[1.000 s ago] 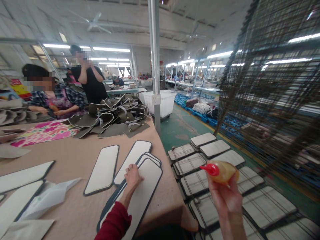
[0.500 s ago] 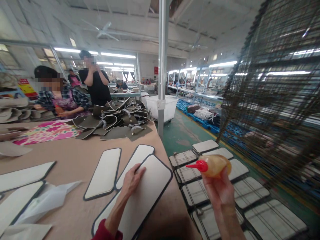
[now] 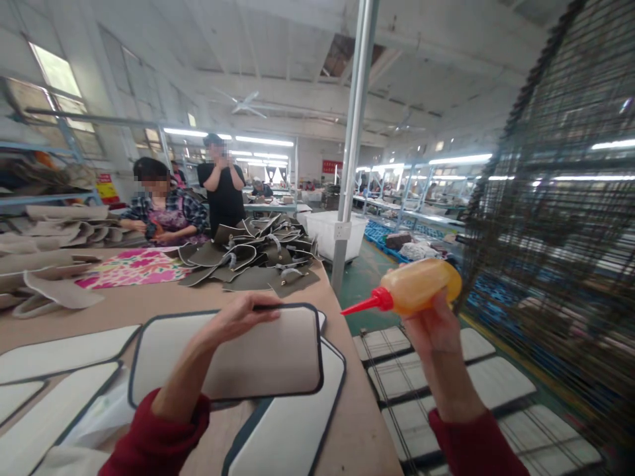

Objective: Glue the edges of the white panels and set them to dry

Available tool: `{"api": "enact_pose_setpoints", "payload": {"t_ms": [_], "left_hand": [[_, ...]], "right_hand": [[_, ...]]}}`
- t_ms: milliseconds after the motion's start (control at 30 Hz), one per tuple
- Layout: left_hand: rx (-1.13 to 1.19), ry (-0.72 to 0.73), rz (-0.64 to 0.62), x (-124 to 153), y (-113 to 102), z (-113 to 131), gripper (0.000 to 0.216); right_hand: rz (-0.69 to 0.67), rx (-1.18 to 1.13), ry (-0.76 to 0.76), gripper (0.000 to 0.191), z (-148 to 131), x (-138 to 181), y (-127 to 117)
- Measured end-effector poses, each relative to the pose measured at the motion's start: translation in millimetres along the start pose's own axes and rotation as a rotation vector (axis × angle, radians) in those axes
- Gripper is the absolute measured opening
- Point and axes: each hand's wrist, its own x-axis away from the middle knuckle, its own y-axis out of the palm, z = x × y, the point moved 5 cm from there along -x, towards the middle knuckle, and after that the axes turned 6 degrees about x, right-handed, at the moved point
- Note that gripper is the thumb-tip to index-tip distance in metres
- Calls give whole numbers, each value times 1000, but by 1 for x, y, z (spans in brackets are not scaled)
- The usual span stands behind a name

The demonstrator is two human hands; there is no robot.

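Observation:
My left hand [image 3: 243,317] is closed over the far edge of a white rounded panel with dark edging [image 3: 268,357], held lifted and tilted above the table. Beneath it lies another dark-edged white panel [image 3: 297,430], partly covered. Off the table's right edge, my right hand [image 3: 436,330] grips a squeeze bottle [image 3: 417,284] of yellowish contents, lying sideways with its red pointed nozzle toward the left.
More white panels [image 3: 69,354] lie on the brown table [image 3: 357,370] at left. A dark fabric pile [image 3: 248,254] is at the far end, near two people. Panels on wire racks [image 3: 411,383] stand at right below the table, beside a tall mesh rack [image 3: 555,152] and a pole [image 3: 350,132].
My left hand has raised a panel and turned it sideways, shifting it left. The bottle in my right hand has risen slightly and shows more of its side. The whole view has swung left.

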Motion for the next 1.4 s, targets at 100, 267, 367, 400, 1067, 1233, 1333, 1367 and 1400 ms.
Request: {"api": "enact_pose_setpoints", "payload": {"t_ms": [100,267,367,400,1067,1233,1333,1367,1400], "left_hand": [[-5,-2,-83,-1,-18,24,41],[-121,98,-222,0,-29,50,37],[-148,109,-282,4,-30,50,35],[-143,104,-297,6,-30,48,35],[91,37,-215,27,-30,30,29],[52,17,-236,33,-29,25,33],[29,19,-243,34,-29,25,33],[25,19,-242,35,-29,24,33],[24,19,-243,35,-28,24,33]], "right_hand": [[-102,10,-25,49,-4,-12,27],[-208,56,5,49,0,-13,53],[-238,100,21,53,3,-7,59],[-240,112,16,55,3,-5,60],[-123,169,-69,50,2,17,62],[-110,167,-80,47,2,21,60],[-113,167,-71,52,2,24,59],[-108,167,-69,53,3,25,58],[-102,167,-67,54,3,26,57]]}}
